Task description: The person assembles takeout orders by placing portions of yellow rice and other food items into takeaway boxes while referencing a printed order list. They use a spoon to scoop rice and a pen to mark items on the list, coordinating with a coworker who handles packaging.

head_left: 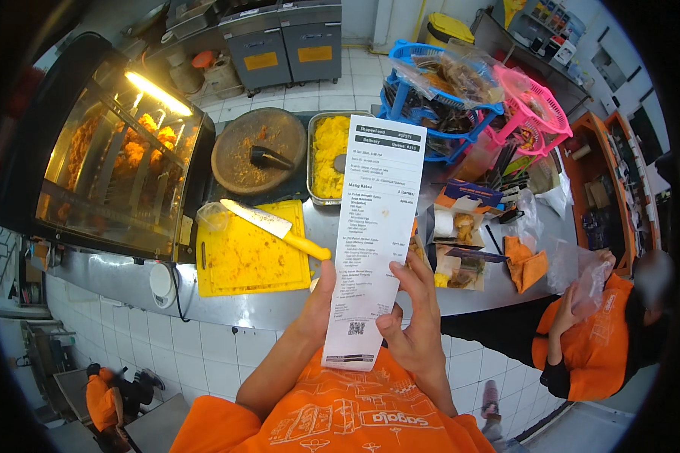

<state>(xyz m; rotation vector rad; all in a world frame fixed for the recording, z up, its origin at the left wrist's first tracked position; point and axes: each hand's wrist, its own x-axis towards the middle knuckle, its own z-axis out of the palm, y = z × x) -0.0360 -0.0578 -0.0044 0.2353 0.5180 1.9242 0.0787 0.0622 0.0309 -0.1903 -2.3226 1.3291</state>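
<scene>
A long white paper receipt stands up in front of my chest, its printed side toward me. Along its left edge is my left hand, thumb at the edge and the other fingers hidden behind the paper. My right hand grips the lower right edge, with a fingertip and the thumb over the front. Just left of the receipt, a knife with a yellow handle lies across a yellow cutting board. Its handle end comes close to my left thumb.
A lit glass warmer with fried food stands left. Behind the board are a stone mortar with a dark pestle and a metal tray of yellow food. Food boxes and blue baskets stand right. A co-worker holds a plastic bag.
</scene>
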